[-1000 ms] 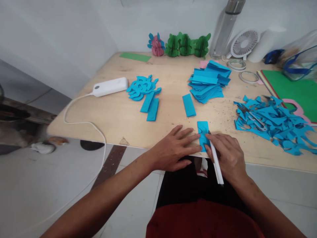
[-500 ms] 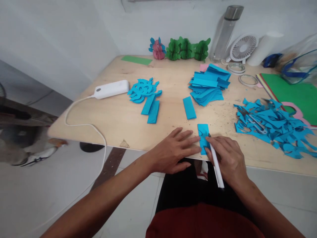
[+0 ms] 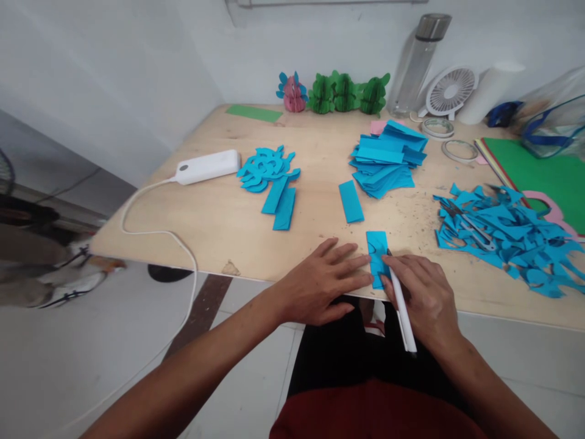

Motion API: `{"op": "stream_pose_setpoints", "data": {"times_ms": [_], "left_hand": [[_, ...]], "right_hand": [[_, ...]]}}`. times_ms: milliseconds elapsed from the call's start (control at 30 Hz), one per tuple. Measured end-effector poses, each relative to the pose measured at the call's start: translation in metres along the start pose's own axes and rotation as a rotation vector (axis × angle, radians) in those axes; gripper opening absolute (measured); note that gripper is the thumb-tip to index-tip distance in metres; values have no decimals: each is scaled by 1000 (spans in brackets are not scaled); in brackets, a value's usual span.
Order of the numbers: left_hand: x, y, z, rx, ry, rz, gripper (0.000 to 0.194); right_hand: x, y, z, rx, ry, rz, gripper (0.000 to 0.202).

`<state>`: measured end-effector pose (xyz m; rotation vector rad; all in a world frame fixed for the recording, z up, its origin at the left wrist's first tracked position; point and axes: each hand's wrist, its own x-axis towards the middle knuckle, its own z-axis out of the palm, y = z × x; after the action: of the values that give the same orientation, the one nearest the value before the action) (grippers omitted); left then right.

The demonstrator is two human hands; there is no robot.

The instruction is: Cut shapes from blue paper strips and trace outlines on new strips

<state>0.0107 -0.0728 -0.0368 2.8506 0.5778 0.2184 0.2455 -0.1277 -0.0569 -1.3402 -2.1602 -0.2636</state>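
At the table's front edge lies a blue paper strip [image 3: 377, 242] with a dark curved line drawn on it. My left hand [image 3: 322, 280] rests flat with fingers spread, its fingertips touching the strip's left edge. A white pen [image 3: 400, 308] is held in my right hand [image 3: 423, 289], its dark tip at the strip's right side. Just beyond lies another blue strip [image 3: 351, 201]. Two blue strips with drawn lines [image 3: 284, 209] sit farther left, against a heap of cut curved blue pieces [image 3: 266, 167].
A stack of folded blue paper [image 3: 388, 160] stands at the back. On the right are blue scraps [image 3: 512, 235] with a cutter [image 3: 478, 233] on top, and green sheets [image 3: 539, 177]. A corded white power bank [image 3: 208, 166] lies left. Paper figures [image 3: 342, 94] and a bottle [image 3: 420, 67] line the wall.
The view has shifted slightly, so everything sits a little lower. My right hand and the pen have moved barely at all on the strip; my left hand stays in place.
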Motion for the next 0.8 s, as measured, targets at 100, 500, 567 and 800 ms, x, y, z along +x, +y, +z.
{"op": "stream_pose_setpoints", "data": {"times_ms": [100,500,567,800], "left_hand": [[0,0,0,-1,1,-2,49],[0,2,0,7,6,-7,48],[0,2,0,8,10,-9,47],[-1,2,2,12,29,-10,47]], "right_hand": [[0,0,0,0,-7,1,24],[3,-2,-1,16,18,0,23],[3,-3,-1,9,12,9,23],[3,-4,0,13,-20,30,24]]}}
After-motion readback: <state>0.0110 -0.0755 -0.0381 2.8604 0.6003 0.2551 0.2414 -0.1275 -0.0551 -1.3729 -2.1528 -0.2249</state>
